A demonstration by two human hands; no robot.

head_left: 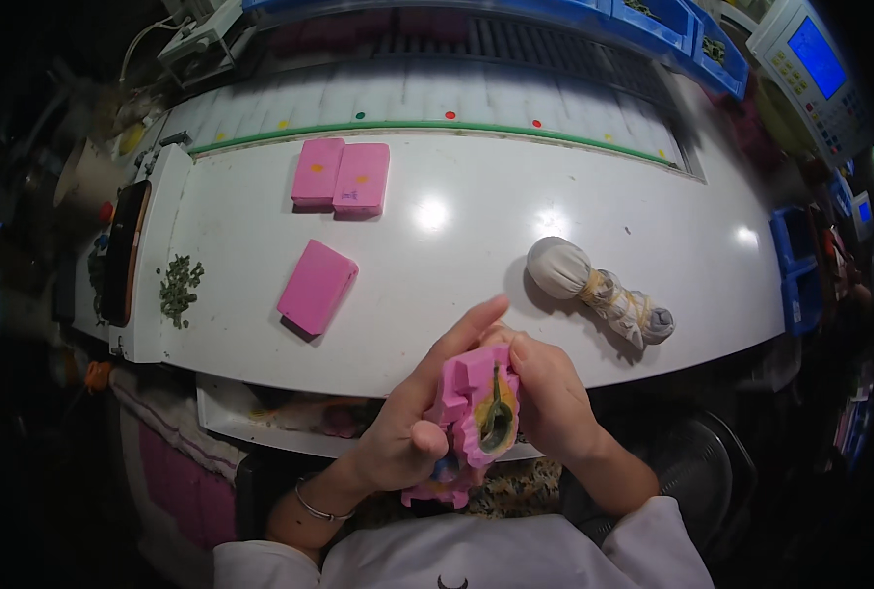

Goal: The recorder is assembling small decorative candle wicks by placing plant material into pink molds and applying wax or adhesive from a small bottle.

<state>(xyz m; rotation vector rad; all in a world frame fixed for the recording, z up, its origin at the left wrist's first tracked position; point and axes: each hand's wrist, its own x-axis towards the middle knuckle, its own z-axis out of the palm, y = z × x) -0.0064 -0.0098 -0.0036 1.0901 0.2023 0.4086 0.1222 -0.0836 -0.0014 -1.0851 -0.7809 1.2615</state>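
Observation:
A pink rubber mould (pixel 456 393) is held up in front of my body, near the table's front edge. It is spread apart, with jagged edges and a dark, spoon-shaped hollow ringed in yellow facing up. My right hand (pixel 559 407) grips its right side, thumb on the upper edge. My left hand (pixel 397 422) cradles it from the left and behind, index finger stretched along the back and thumb lifted beside it. The lower part of the mould hangs below that thumb, partly hidden. To the right lies a cloth bundle (pixel 599 290) bound with yellowish bands, with a round white head.
Pink blocks stand on the white table (pixel 456 255): a touching pair (pixel 341 177) and a single block (pixel 319 287). Green scraps (pixel 180 291) lie at left beside a dark phone-like slab (pixel 126 253). Blue bins (pixel 672 34) and a white device with a blue screen (pixel 816 59) stand at far right.

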